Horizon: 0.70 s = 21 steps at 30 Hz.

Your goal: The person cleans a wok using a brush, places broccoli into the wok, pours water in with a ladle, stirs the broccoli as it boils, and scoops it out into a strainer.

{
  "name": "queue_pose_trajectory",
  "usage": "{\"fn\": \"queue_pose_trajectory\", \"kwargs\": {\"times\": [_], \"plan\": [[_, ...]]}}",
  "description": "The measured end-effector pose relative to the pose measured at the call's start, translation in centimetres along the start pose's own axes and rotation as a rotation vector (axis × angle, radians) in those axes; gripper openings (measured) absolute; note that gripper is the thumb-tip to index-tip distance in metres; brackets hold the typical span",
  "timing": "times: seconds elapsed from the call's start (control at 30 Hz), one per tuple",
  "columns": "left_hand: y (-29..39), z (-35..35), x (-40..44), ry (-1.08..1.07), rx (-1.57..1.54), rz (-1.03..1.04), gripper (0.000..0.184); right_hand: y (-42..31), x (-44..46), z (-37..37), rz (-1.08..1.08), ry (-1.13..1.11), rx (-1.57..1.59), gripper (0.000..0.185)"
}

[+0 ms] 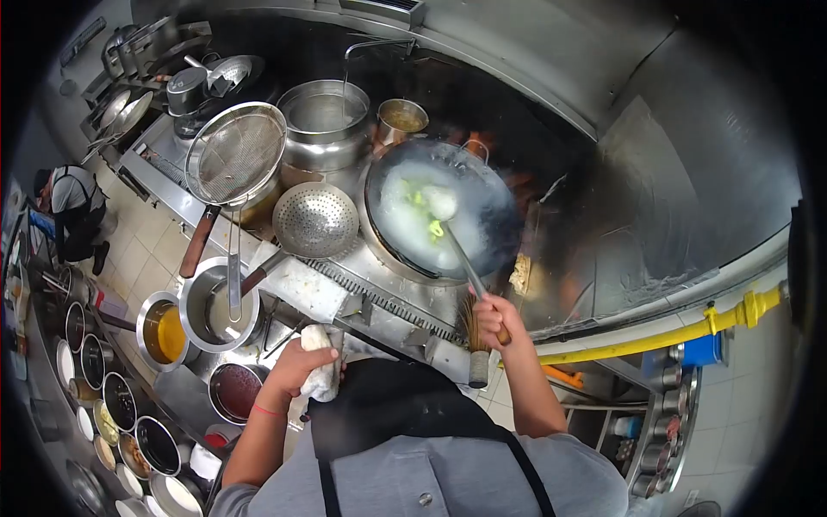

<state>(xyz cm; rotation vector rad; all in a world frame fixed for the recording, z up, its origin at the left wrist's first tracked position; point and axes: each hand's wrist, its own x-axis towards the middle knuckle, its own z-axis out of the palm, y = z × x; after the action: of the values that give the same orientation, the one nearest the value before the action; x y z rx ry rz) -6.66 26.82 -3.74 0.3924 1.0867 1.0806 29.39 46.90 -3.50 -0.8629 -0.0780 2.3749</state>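
Note:
My right hand (496, 320) is closed around the wooden handle of a long ladle (463, 258). The ladle's bowl rests in the wok (501, 211), among pale steaming liquid with bright green vegetable pieces (435, 227). Steam blurs part of the wok's contents. Close to my body, my left hand (295, 365) grips a folded white cloth (323, 377), thumb across its top. A bamboo wok brush (473, 345) stands just beside my right hand. Left of the wok lies a perforated skimmer (316, 221), its handle reaching over a metal pot (207, 323).
A mesh strainer (237, 153) sits by a large water pot (326, 121) under a thin faucet (346, 65). Bowls of yellow liquid (165, 332) and red sauce (237, 392) stand at left, beside several ingredient containers (158, 444). Another person (73, 207) is at far left. A yellow pipe (672, 332) runs along the right.

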Motion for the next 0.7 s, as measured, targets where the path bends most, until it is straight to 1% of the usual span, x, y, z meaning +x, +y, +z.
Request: {"fn": "queue_pose_trajectory", "kwargs": {"times": [0.07, 0.1, 0.13, 0.2, 0.23, 0.27, 0.33, 0.37, 0.4, 0.47, 0.53, 0.57, 0.63, 0.7], "plan": [[0.2, -0.3, 0.4, -0.028, 0.013, -0.013, 0.028, 1.2, -2.3, 0.6, -0.057, 0.042, -0.252, 0.020], [0.3, -0.3, 0.4, -0.034, 0.010, -0.012, 0.028, 1.3, -3.1, 0.0, -0.076, -0.006, -0.429, 0.032], [0.4, -0.2, 0.5, -0.039, 0.007, -0.013, 0.028, 1.9, -3.8, -0.4, -0.075, -0.002, -0.424, 0.032], [0.5, -0.1, 0.9, -0.027, 0.023, -0.027, 0.029, 4.2, -6.1, 2.3, -0.506, 0.443, -1.603, 0.048], [0.4, -0.1, 1.0, -0.018, 0.038, -0.034, 0.029, 4.3, -6.6, 1.6, -0.798, 0.432, -1.916, 0.060], [0.4, 0.0, 1.1, -0.017, 0.039, -0.037, 0.029, 4.5, -7.7, 1.1, -0.795, 0.432, -1.913, 0.060], [0.5, 0.1, 1.2, -0.030, 0.018, -0.056, 0.024, 4.8, -10.2, 2.2, -0.673, 0.398, -1.781, 0.063], [0.4, 0.0, 1.5, -0.047, 0.007, -0.046, 0.025, 5.0, -11.4, 3.3, -0.631, 0.384, -1.738, 0.064], [0.5, 0.0, 1.4, -0.042, 0.002, -0.042, 0.025, 5.2, -12.9, 5.2, -0.337, 0.505, -1.632, 0.065], [1.1, 0.2, 1.6, -0.062, 0.052, -0.014, 0.026, 5.0, -13.4, 5.3, -0.057, 0.616, -1.508, 0.067], [0.8, 0.1, 2.2, -0.069, 0.036, -0.005, 0.026, 4.6, -11.7, 1.6, -0.503, 0.481, -2.044, 0.067], [0.6, 0.0, 2.5, -0.076, 0.022, -0.004, 0.027, 3.9, -9.9, 0.5, -0.551, 0.529, -2.181, 0.066], [0.9, 0.4, 2.3, -0.091, 0.047, -0.018, 0.027, 2.3, -5.9, 0.2, -0.518, 0.691, -2.085, 0.065], [1.2, 0.7, 2.2, -0.108, 0.080, -0.021, 0.028, 0.2, -2.2, 0.0, -0.438, 0.836, -2.129, 0.066]]}}
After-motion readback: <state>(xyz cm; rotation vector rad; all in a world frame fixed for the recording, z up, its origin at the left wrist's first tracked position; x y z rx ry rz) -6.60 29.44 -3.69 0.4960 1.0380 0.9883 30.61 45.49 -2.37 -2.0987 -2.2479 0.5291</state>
